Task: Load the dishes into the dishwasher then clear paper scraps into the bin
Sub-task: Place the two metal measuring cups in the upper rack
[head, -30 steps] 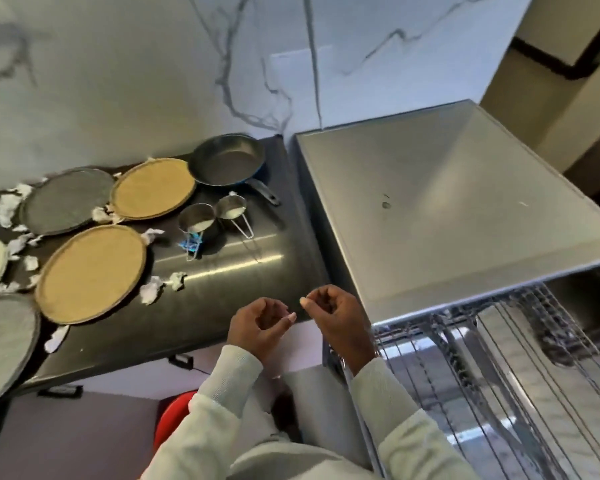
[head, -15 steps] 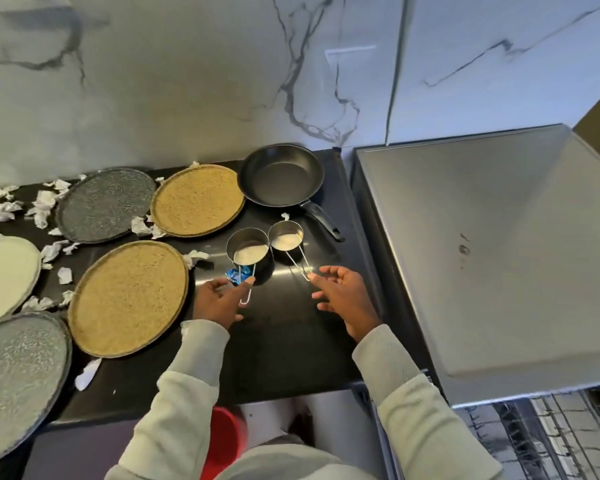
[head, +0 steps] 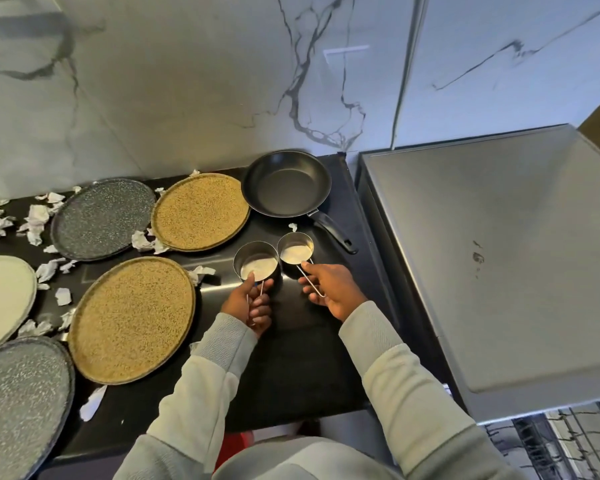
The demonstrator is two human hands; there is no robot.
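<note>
- Head view: the big metal cup [head: 256, 262], on the worktop [head: 291, 355] just in front of the frying pan [head: 286, 183], is held by its wire handle in the left hand [head: 248, 302].
- The small metal cup [head: 296, 250], touching the big one, is pinched by its handle in the right hand [head: 336, 288].
- Both cups should be lifted level and carried clear of the pan's handle to the dishwasher rack [head: 565, 441], far right of the pan.

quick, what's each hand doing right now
Left hand: gripping the larger steel cup by its wire handle.
Right hand: holding the smaller steel cup by its wire handle.
</note>
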